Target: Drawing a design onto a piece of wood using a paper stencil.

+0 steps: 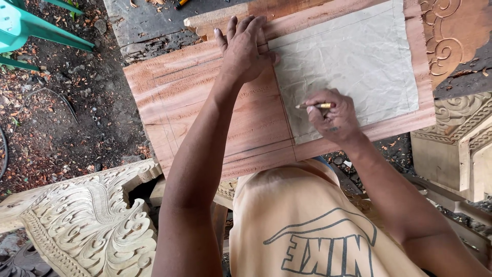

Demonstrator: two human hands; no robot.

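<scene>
Centre-right of frame, I've got the right hand [335,117] pinching a pencil [313,105], tip on the paper sheet [359,56]. Left hand [245,47], top centre, lies flat w/ fingers spread, pressing the paper's edge onto the wood plank [205,102].

So from where I'm looking down: the wooden board [205,102] lies across in front of me, with the sheet of paper [359,56] on its right part. My left hand [245,48] rests flat on the board, touching the paper's left edge. My right hand [333,115] sits on the paper's lower left corner, holding a pencil [313,106]. A carved panel [87,220] lies lower left, a carved block [456,138] at right, and a plastic chair [25,25] far upper left.
</scene>
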